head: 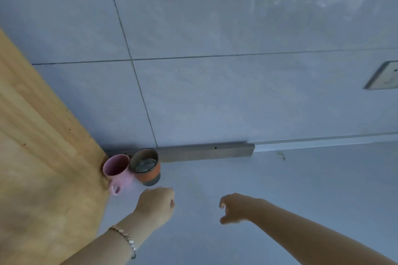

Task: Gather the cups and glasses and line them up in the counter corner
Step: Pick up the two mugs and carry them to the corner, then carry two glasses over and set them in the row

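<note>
A pink mug (117,171) stands upright in the counter corner against the wooden side panel, its handle toward me. Touching it on the right is an orange and grey cup (146,166), also upright, with something shiny inside. My left hand (156,205) hovers just in front of the orange cup, fingers curled in, holding nothing; it does not touch either cup. My right hand (233,207) floats over the bare counter further right, fingers loosely apart and empty.
A tall wooden panel (43,157) walls off the left side. The grey tiled wall (215,92) rises behind the cups, with a metal strip (204,153) along its base and a socket plate (383,76) at the right. The pale counter (280,178) stretches rightward.
</note>
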{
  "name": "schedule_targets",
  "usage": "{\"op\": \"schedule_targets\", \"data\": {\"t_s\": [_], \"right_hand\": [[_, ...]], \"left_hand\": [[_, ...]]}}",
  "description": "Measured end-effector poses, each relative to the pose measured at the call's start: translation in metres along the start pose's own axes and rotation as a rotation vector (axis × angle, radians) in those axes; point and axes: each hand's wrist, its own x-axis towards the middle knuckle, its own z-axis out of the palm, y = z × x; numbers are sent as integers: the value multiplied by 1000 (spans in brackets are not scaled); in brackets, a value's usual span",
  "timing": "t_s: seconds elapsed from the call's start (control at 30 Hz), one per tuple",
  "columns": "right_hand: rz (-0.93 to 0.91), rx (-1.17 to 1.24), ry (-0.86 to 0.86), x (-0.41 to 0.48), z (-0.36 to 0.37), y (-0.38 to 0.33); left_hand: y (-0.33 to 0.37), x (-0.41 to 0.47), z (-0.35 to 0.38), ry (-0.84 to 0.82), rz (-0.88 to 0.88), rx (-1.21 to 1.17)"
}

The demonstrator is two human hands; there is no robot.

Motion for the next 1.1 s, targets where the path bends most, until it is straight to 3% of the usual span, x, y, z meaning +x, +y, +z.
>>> {"op": "schedule_targets", "data": {"t_s": [0.27, 0.47, 0.63, 0.87, 1.0, 1.1], "right_hand": [[214, 103, 117, -137, 15, 196], [364, 222, 272, -268, 63, 376], [557, 262, 275, -365, 111, 502], [823, 387, 444, -411, 139, 605], [847, 585, 565, -380, 133, 632], [834, 574, 543, -354, 125, 644]], "left_hand": [[244, -6, -17, -167, 236, -54], [453, -29, 10, -202, 382, -70], [591, -47, 39, -228, 464, -23], [695, -36, 63, -243, 527, 40], [721, -12, 72, -252, 533, 118], [737, 13, 71, -249, 542, 132]]}}
